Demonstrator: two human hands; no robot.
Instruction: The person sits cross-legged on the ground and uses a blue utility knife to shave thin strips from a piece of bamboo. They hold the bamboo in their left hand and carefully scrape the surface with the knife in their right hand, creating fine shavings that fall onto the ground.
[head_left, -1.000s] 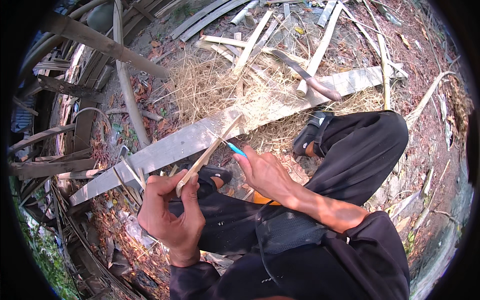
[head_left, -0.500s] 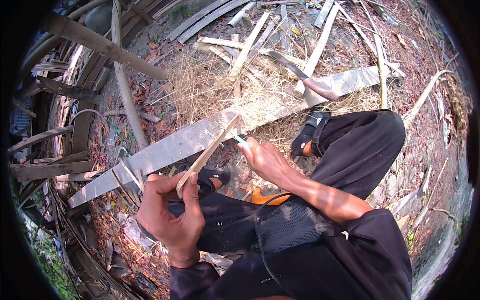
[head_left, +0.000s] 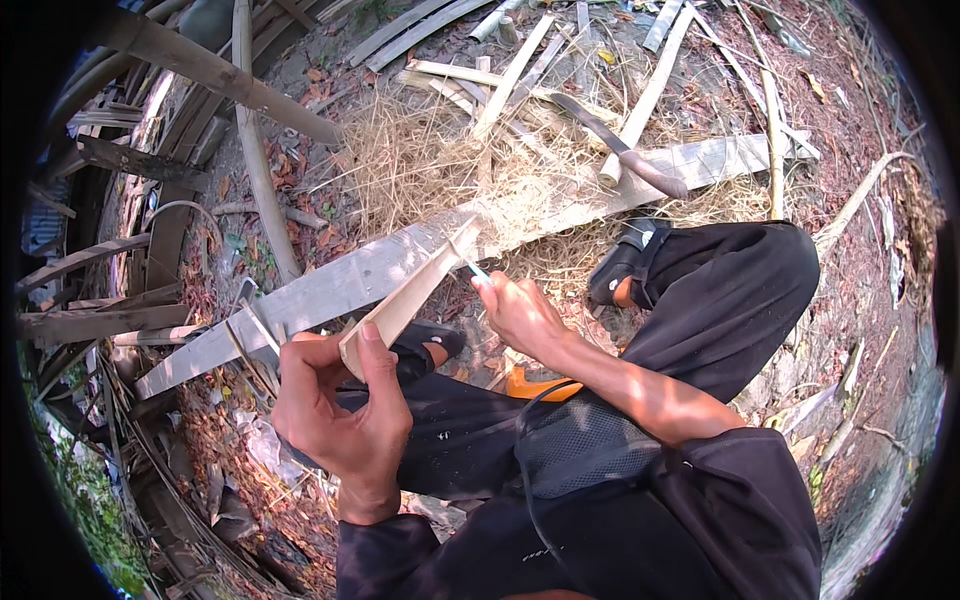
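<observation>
On this side of the long grey board [head_left: 330, 292], I have the left hand [head_left: 345, 415] clamped on the near end of a pale wooden strip [head_left: 415, 300], thumb on top and fingers bent beneath. The strip runs forward from that pinch, its far tip appearing over the board's middle; I can't tell whether it touches. The right hand [head_left: 525, 320], also short of the board, has its fingers closed around a slim knife [head_left: 480, 272], which meets the strip near its tip, well apart from the left fingers. I'd judge the shaping partly done: the strip is already narrow and pale-faced, but a thin sliver at the tip looks attached, and how much is left to trim I can't say. Straw-coloured shavings [head_left: 400, 180] heap on and beyond the board, a larger blade [head_left: 650, 173] lies with its handle across the board, and loose strips [head_left: 512, 75] lie farther beyond.
</observation>
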